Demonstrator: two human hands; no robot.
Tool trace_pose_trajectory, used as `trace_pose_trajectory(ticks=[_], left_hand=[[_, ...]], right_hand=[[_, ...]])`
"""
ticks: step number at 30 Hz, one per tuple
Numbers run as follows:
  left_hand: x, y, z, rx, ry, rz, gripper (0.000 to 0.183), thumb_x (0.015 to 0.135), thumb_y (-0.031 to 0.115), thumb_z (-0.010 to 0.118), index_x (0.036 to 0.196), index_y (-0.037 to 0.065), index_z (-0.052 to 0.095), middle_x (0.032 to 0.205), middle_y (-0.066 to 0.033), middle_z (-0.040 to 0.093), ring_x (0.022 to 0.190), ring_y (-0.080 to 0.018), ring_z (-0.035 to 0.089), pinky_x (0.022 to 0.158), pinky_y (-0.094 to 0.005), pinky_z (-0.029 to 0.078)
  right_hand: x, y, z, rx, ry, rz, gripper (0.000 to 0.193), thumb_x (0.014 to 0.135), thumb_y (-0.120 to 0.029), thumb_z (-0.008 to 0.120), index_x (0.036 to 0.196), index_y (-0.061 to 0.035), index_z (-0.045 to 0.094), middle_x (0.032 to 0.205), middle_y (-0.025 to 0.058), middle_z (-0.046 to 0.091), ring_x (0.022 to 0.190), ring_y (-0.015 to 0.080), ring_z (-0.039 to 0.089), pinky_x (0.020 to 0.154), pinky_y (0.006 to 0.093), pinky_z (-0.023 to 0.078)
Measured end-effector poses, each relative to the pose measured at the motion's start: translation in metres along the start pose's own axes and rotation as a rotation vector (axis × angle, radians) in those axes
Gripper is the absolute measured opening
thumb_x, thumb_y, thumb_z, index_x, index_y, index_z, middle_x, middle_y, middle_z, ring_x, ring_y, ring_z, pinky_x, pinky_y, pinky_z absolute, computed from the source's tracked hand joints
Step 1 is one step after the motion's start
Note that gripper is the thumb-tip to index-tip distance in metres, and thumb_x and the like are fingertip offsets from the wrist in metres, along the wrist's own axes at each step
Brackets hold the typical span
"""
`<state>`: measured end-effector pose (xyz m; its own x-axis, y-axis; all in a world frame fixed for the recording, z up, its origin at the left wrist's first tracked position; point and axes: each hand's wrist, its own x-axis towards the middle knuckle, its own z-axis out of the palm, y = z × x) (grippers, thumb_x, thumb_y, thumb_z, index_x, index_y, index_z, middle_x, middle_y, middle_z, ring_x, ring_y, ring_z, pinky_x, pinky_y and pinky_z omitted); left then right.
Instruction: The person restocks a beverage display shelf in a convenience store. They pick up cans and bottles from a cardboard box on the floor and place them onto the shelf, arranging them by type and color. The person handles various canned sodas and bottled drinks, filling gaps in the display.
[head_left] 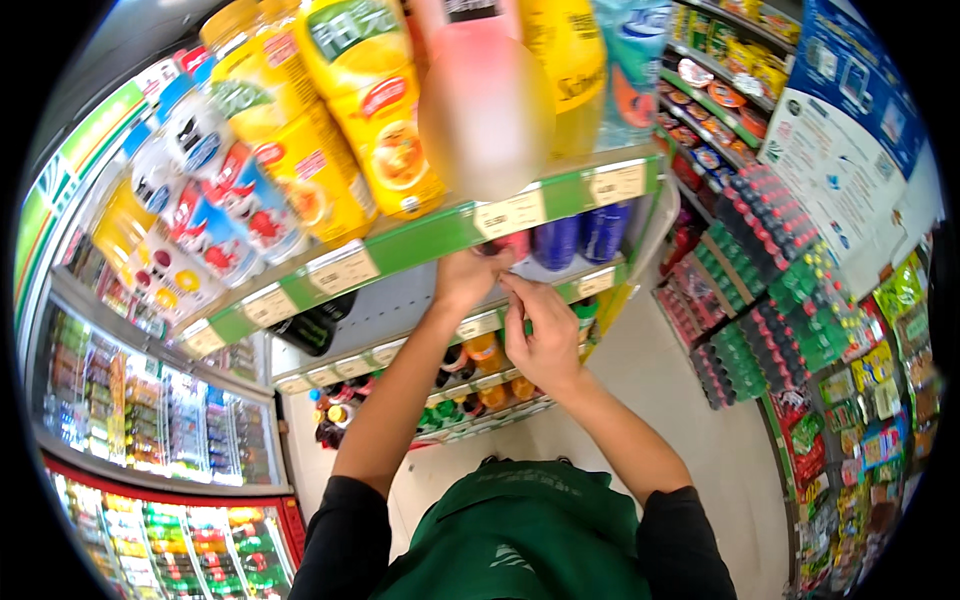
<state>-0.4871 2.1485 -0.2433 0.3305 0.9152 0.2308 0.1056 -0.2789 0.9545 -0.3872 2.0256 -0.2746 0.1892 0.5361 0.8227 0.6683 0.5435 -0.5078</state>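
working below green shelf edge (425,238): left hand (468,280) part-curled beside pink container (516,244), grip unclear; right hand (543,328), fingers curled inward, near left; hold, if any, cannot be told. container sits left of blue cans (555,243); best keep it upright, knuckles clear of edge.

Near apron (450,520): matt cloth, loosely folded. Shelf deck (393,305): smooth metal in appearance, low sheen. Shelf-edge strip (428,236): glossy plastic, fitted with paper price tags (510,213). Blue cans (605,232): shiny metal. Yellow bottles (385,115), left: glossy plastic. Floor (715,450), right: smooth, faintly reflective.
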Motion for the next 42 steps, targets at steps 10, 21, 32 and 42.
trace_pose_trajectory(ticks=[10,21,32,42], left_hand=[[-0.161,-0.017,-0.121,0.072,0.367,0.162,0.027,0.093,-0.009,0.066,0.117,0.002,0.06,0.115,-0.0077,0.067,0.106,-0.0165,0.066,0.099,-0.0312,0.052],[-0.226,-0.023,-0.24,0.186,0.624,0.047,0.022,0.096,-0.005,0.066,0.116,0.0,0.06,0.111,-0.0078,0.066,0.102,-0.0154,0.066,0.094,-0.0297,0.053],[-0.133,-0.054,-0.342,-0.397,0.6,0.06,0.053,0.105,0.025,0.063,0.152,0.006,0.046,0.151,-0.011,0.054,0.139,-0.023,0.054,0.112,-0.0435,0.047],[-0.069,-0.174,-0.393,-0.775,0.311,-0.043,0.046,0.105,0.029,0.064,0.143,0.007,0.054,0.139,-0.0083,0.06,0.121,-0.0196,0.059,0.108,-0.0396,0.049]], right_hand=[[0.11,-0.001,0.186,0.013,-0.567,0.026,0.017,0.097,-0.015,0.065,0.106,-0.0028,0.071,0.1,0.0186,0.072,0.09,0.0376,0.07,0.077,0.0423,0.057],[0.105,0.025,0.258,-0.235,-0.665,0.056,0.018,0.097,-0.018,0.065,0.105,-0.0035,0.072,0.101,0.0179,0.072,0.091,0.0382,0.07,0.078,0.044,0.056],[0.106,0.034,0.255,-0.305,-0.588,0.105,0.019,0.097,-0.02,0.065,0.105,-0.0043,0.072,0.102,0.0172,0.073,0.092,0.0388,0.069,0.08,0.0457,0.055],[0.099,0.037,0.256,-0.311,-0.542,0.095,0.02,0.096,-0.022,0.065,0.104,-0.005,0.072,0.102,0.0165,0.073,0.093,0.0394,0.069,0.082,0.0472,0.054]])
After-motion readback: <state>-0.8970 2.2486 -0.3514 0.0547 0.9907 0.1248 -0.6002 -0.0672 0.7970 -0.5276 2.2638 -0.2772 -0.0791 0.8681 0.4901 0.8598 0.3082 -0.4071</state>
